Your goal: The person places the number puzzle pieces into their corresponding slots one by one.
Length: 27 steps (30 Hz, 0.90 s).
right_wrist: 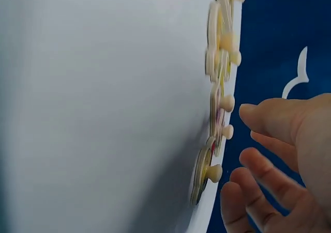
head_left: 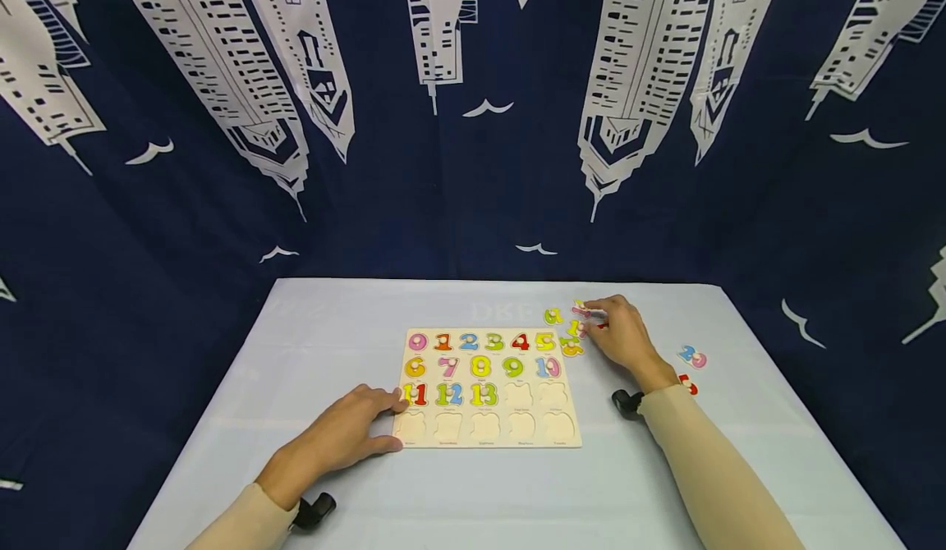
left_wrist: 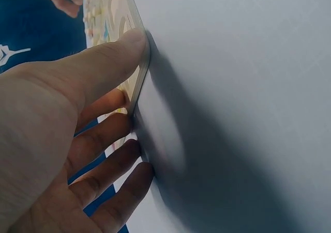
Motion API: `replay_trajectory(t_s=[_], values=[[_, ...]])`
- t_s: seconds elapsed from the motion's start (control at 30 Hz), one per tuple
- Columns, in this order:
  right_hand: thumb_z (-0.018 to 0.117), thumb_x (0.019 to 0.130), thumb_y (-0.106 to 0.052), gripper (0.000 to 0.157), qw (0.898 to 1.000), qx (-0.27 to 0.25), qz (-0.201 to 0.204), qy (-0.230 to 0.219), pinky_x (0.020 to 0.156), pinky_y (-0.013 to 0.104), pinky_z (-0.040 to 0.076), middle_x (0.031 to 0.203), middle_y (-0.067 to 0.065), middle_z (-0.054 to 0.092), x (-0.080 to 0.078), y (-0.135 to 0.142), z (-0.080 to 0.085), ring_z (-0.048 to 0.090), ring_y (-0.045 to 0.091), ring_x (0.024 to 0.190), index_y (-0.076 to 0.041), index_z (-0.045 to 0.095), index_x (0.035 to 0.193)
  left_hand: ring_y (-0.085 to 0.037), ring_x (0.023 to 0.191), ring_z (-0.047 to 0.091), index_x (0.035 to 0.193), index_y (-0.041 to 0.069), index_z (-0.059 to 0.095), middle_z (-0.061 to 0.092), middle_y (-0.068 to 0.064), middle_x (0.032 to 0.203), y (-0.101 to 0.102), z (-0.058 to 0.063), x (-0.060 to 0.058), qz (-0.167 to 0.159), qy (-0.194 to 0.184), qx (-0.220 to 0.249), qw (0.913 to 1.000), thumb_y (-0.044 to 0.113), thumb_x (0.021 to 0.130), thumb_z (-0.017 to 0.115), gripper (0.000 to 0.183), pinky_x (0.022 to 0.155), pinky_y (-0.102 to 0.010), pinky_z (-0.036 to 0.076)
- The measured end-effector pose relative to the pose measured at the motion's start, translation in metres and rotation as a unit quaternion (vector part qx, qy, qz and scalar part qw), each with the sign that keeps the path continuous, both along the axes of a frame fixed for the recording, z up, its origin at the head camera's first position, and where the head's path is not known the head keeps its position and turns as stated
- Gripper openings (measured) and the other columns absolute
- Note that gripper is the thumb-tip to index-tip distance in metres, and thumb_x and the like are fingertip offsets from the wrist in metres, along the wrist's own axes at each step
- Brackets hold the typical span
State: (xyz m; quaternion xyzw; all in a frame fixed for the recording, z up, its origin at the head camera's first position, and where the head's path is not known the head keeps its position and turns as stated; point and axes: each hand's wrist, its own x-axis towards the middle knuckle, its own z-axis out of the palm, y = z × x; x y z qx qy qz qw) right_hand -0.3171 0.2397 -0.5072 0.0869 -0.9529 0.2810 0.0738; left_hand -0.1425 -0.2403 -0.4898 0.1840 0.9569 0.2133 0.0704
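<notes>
Left hand [head_left: 346, 427]: fingers extended, resting at the left edge of the puzzle board [head_left: 503, 412]. Seated pieces [head_left: 480, 366] 0 to 13 occupy the board; its lower recesses [head_left: 518, 395] are vacant. Loose pieces [head_left: 571, 347] lie around the board's far right corner. Right hand [head_left: 625, 336], right of that corner: fingers parted, nothing gripped. Probable step: selecting a piece. Next move likely requires pinching a peg [right_wrist: 227, 103] for the board's matching recess. Well right of the board: red piece [head_left: 688, 384], blue-and-pink piece [head_left: 692, 356].
</notes>
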Motion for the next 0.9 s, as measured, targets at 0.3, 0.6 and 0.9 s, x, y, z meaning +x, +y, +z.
replay_trajectory(t_s=[0.3, 0.6, 0.9], values=[[0.067, 0.112, 0.000, 0.035, 0.999, 0.005, 0.020, -0.038, 0.115, 0.064, 0.053, 0.143, 0.031, 0.072, -0.025, -0.003, -0.001, 0.066, 0.047, 0.124, 0.002, 0.077, 0.145, -0.033, 0.139, 0.071, 0.146, 0.013, 0.081, 0.075, -0.013, 0.160, 0.001, 0.001, 0.000, -0.004, -0.001, -0.001, 1.0000, 0.034, 0.095, 0.100, 0.059, 0.124, -0.059, 0.057], [0.074, 0.111, -0.002, 0.019, 1.000, 0.000, -0.017, -0.015, 0.090, 0.044, 0.054, 0.112, 0.021, 0.073, -0.024, -0.004, -0.002, 0.065, 0.032, 0.101, 0.001, 0.084, 0.127, -0.031, 0.139, 0.071, 0.145, 0.014, 0.081, 0.075, -0.012, 0.160, 0.002, 0.001, 0.001, -0.003, 0.003, -0.002, 1.0000, 0.034, 0.094, 0.100, 0.058, 0.123, -0.057, 0.058], [0.082, 0.109, -0.008, 0.012, 0.999, -0.011, 0.045, 0.022, 0.075, 0.028, 0.052, 0.102, 0.014, 0.075, 0.010, -0.015, 0.017, 0.069, 0.022, 0.086, -0.002, 0.085, 0.119, -0.031, 0.139, 0.071, 0.145, 0.014, 0.081, 0.075, -0.012, 0.160, 0.001, 0.000, 0.001, 0.004, -0.004, -0.002, 1.0000, 0.035, 0.094, 0.101, 0.059, 0.124, -0.058, 0.057]])
